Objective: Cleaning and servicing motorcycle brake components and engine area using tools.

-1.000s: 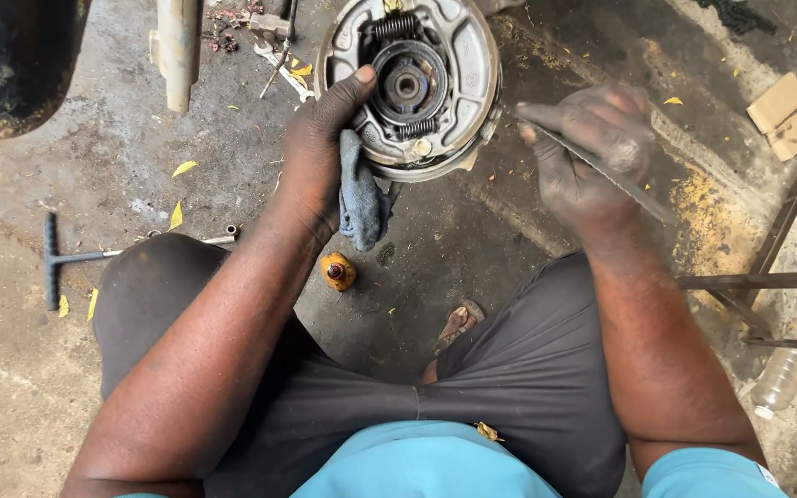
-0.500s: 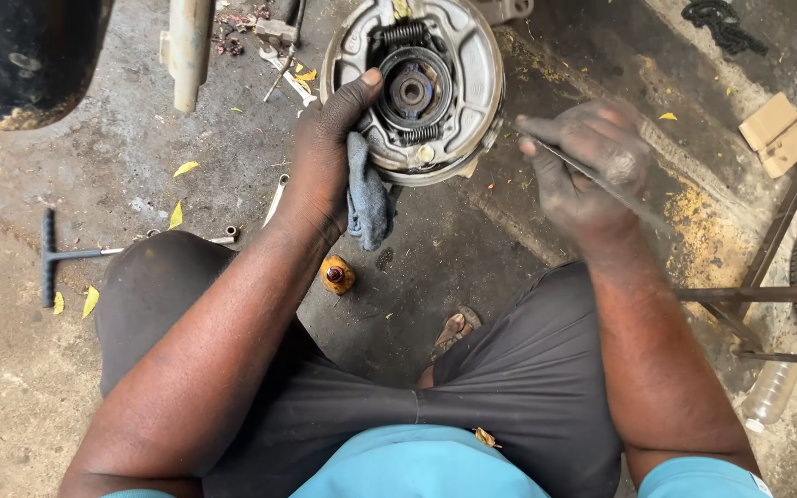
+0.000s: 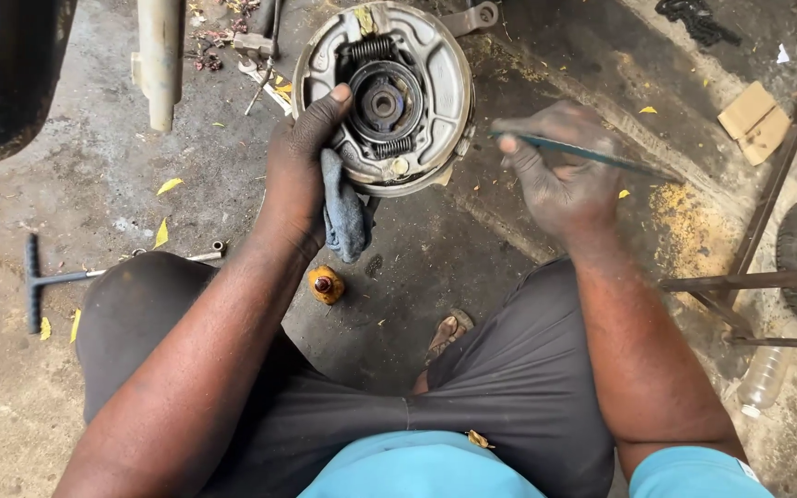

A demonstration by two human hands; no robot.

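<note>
Left hand (image 3: 299,166) clutches rag (image 3: 343,207), steadies brake drum (image 3: 385,97); right hand (image 3: 560,175) grips thin rod (image 3: 592,155).

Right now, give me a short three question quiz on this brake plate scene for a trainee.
1. True or false: the left hand grips the brake plate with a rag tucked under the palm.
2. What does the right hand hold? A) a thin rod B) a hammer C) a bottle
3. Which tool lies on the ground beside the person's left knee?

Key:
1. True; the thumb rests on the plate's face.
2. A; the rod's tip points toward the plate's edge.
3. The T-handle wrench.
</note>
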